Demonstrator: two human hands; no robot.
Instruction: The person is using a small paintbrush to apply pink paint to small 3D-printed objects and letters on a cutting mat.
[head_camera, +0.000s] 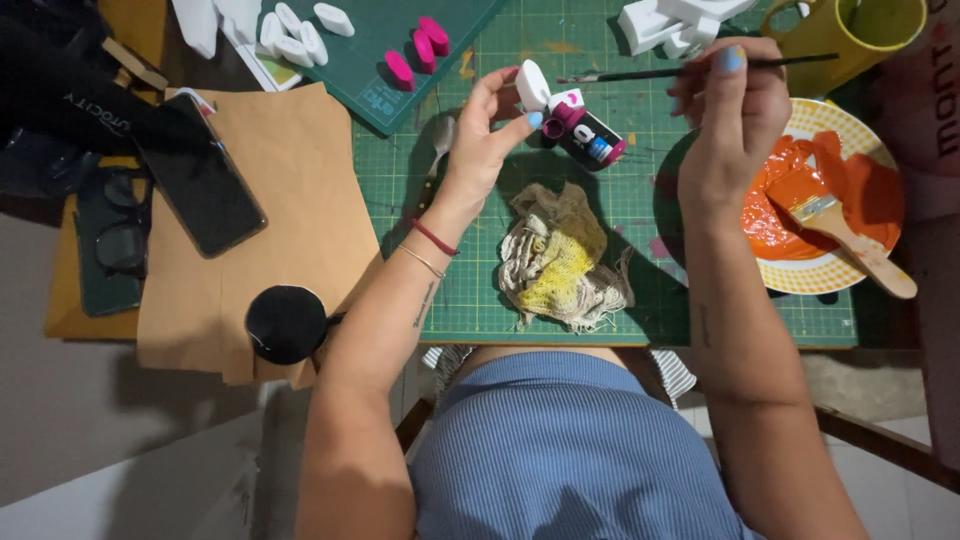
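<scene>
At upper centre, the left hand (488, 130) pinches a small white oval piece (532, 84) above the green cutting mat (600, 250); the right hand (728, 110) grips a thin dark paintbrush (640, 74) beside it.

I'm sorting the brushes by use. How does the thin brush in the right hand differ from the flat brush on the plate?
The thin brush has a slim dark handle and a fine tip; the flat brush has a broad pale wooden handle and wide bristles. The thin brush is held by the right hand above the green mat, while the flat brush lies untouched in orange paint on the yellow plate. Both are paintbrushes.
</scene>
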